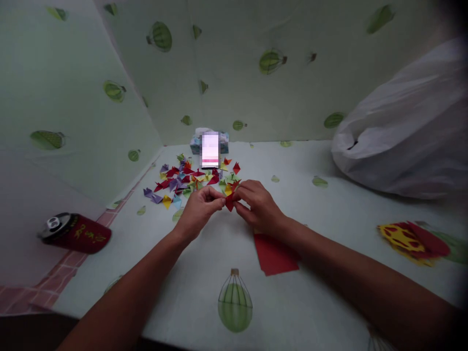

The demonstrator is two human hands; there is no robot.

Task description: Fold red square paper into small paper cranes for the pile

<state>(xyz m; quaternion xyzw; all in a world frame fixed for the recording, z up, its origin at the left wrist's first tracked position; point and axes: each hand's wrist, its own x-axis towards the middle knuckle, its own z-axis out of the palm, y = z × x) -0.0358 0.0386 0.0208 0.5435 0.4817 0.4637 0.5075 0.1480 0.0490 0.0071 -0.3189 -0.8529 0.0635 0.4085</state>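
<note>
A small folded piece of red paper is pinched between my two hands above the middle of the table. My left hand grips its left edge with thumb and forefinger. From the other side, the fingers of my right hand close on the same paper. Its exact folds are partly covered by my fingertips. Just behind my hands lies a spread of folded paper cranes in red, purple, yellow, green and blue. Flat red paper lies beneath my right wrist, partly hidden by it.
A phone with a lit screen leans on a tissue box at the back. A dark red can is at the left edge. To the right are a red and yellow paper item and a large white plastic bag.
</note>
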